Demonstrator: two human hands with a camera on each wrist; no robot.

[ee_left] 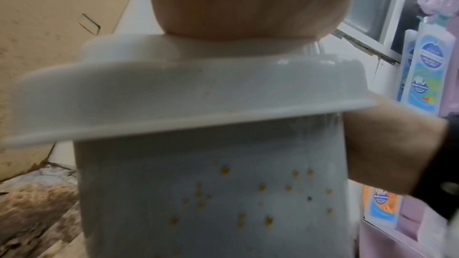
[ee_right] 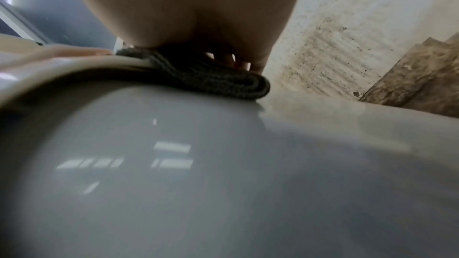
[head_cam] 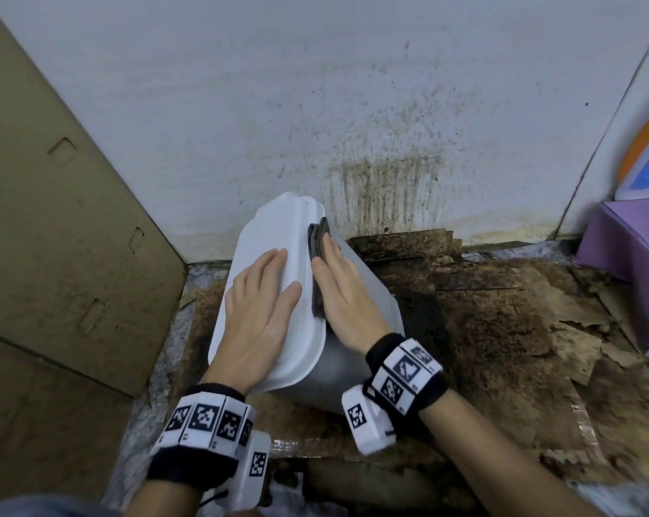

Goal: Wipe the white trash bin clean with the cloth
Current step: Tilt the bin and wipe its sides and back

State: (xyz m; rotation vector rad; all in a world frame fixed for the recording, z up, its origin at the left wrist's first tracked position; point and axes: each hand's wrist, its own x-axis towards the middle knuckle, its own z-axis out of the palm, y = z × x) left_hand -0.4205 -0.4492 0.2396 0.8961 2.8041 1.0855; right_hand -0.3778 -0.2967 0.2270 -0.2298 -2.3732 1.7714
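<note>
The white trash bin (head_cam: 274, 225) stands on the dirty floor against the wall, its lid (ee_left: 174, 89) closed. My left hand (head_cam: 263, 292) lies flat on the lid with straight fingers. My right hand (head_cam: 337, 278) presses a folded dark grey cloth (head_cam: 317, 251) flat against the bin's right side, just under the lid's rim. In the right wrist view the cloth (ee_right: 211, 77) is wedged between my palm and the glossy bin wall (ee_right: 198, 164). Yellow-brown specks (ee_left: 248, 203) dot the bin's near face in the left wrist view.
A stained white wall (head_cam: 371, 173) rises behind the bin. Cardboard panels (head_cam: 54, 218) lean at the left. Torn, dirty cardboard (head_cam: 502, 311) covers the floor at the right. A purple box (head_cam: 632, 255) and bottles (ee_left: 422, 70) stand at the far right.
</note>
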